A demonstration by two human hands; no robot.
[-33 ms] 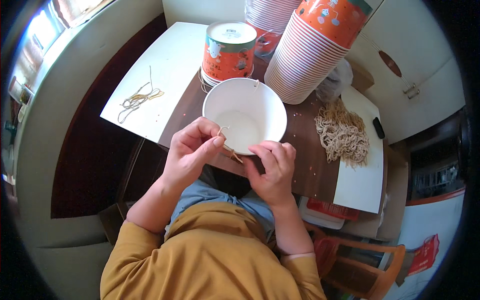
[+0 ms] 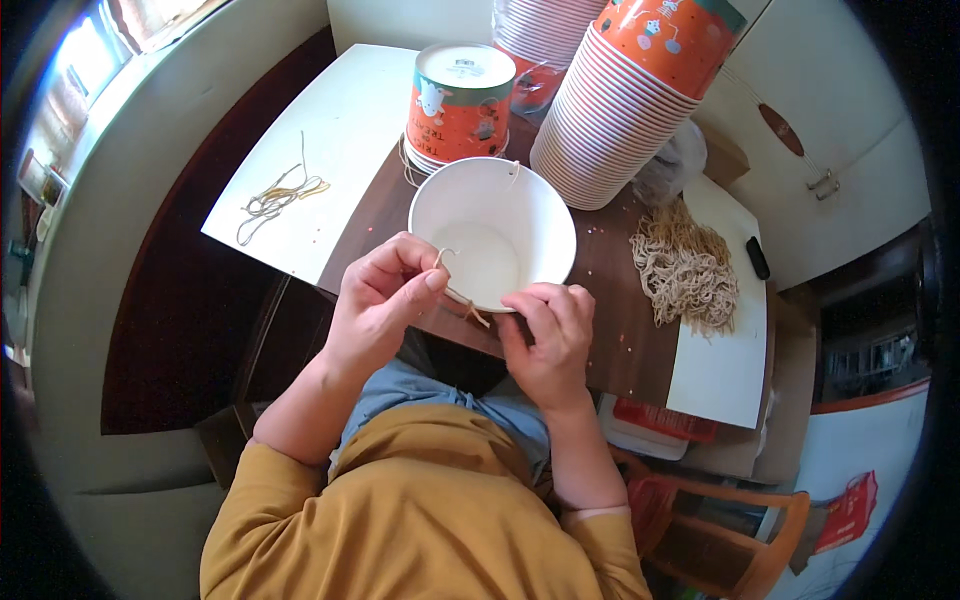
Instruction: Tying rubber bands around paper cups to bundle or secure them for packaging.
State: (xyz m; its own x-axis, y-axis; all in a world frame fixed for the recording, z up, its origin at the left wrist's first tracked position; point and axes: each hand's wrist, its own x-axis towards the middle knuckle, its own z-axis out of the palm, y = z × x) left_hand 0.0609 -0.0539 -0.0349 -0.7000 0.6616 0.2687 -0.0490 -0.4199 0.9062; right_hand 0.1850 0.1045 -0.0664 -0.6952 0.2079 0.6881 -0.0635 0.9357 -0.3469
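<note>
A white-lined paper bucket [image 2: 540, 215] stands tilted in front of me, its open mouth turned toward me. My left hand [image 2: 385, 295] pinches the end of a thin beige cord [image 2: 444, 256] between thumb and forefinger, just over the bucket's near-left rim. More of the cord hangs outside the near rim, between my hands. On the near-right rim, my right hand [image 2: 550, 330] has its fingers over the edge and its thumb outside, gripping the wall. A short piece of cord also shows at a hole in the far rim.
Behind the bucket, an upside-down orange bucket [image 2: 462, 115] stands on others. A tall leaning stack of nested buckets [image 2: 615, 115] rises at the back right. A heap of beige cords [image 2: 685, 265] lies on the right, with a black object [image 2: 757, 257] beside it. Loose cords [image 2: 283, 200] lie at left.
The bucket has shifted very slightly to the right, and my right hand with it. My left hand keeps its pinch on the cord in nearly the same place.
</note>
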